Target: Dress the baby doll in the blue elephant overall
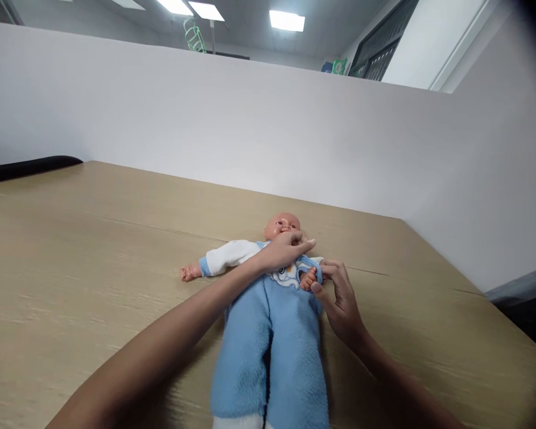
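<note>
Doll (272,333) supine on worktop (93,250), near the middle of the right half. Long axis runs from the near edge toward the far edge: head (282,226) at the far end, legs toward the person and cut off by the bottom of the frame.

Both hands are at the doll's upper chest, the far third of the body. Left hand (282,253) comes in on a diagonal from the near-left, forearm crossing the doll's side, and rests at the collar just under the chin. Its fingers (304,244) are extended and held together, pointing right. Whether they grip any fabric cannot be told; the palm hides the contact.

Right hand (342,301) sits just beside the doll's right-hand flank as seen from here. Thumb and forefinger pinch at the blue cuff and small plastic hand (309,279), which is folded in over the chest. The remaining fingers are curled loosely behind. This hand is the nearer one to the folded arm.

The other doll arm (226,256) lies out flat to the left in a white sleeve with a blue cuff, bare hand on the wood, clear of both hands.

Appearance: hard, glossy, bald head; soft body in a light blue fleece suit with white sleeves and a printed patch on the chest; fabric pliable and thick-piled.

White partition (205,119) stands along the far edge.
</note>
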### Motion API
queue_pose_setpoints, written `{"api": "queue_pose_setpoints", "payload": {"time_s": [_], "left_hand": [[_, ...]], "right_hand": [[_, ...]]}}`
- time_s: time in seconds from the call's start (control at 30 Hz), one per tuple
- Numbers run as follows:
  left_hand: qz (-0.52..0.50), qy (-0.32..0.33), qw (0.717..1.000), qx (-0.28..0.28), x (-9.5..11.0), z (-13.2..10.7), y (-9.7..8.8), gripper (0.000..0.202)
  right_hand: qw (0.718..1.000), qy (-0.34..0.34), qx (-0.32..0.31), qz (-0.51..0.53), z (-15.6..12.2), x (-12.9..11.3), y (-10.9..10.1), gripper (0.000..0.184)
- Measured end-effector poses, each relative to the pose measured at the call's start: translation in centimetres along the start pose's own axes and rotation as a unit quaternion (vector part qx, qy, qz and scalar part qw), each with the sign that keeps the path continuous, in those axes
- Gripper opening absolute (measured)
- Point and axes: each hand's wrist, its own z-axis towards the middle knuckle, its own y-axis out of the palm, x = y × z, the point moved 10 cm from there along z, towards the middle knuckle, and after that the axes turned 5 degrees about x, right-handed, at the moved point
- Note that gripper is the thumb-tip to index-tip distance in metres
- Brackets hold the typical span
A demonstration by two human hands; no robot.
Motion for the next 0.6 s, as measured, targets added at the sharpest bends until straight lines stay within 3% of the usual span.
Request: {"api": "queue_pose_setpoints", "payload": {"time_s": [0.13, 0.3, 0.37, 0.47, 0.6], "left_hand": [[0.084, 0.03, 0.996, -0.027, 0.5, -0.7, 0.8, 0.05], [0.139, 0.057, 0.986, -0.07, 0.7, -1.2, 1.7, 0.045], [0.174, 0.066, 0.979, -0.077, 0.4, -1.1, 1.9, 0.039], [0.22, 0.06, 0.971, -0.07, -0.4, -0.8, 1.8, 0.031], [0.225, 0.048, 0.971, -0.064, -0.9, -0.8, 1.7, 0.02]], "right_hand": [[0.988, 0.114, 0.016, 0.099, -0.4, 2.1, -0.2, 0.018], [0.939, 0.285, 0.058, 0.186, -1.0, 6.3, -0.6, 0.029], [0.94, 0.29, 0.05, 0.171, -0.7, 6.7, -0.5, 0.033], [0.964, 0.242, 0.06, 0.093, -0.3, 6.5, -1.1, 0.036], [0.973, 0.208, 0.095, 0.042, -1.7, 7.3, -1.5, 0.035]]}}
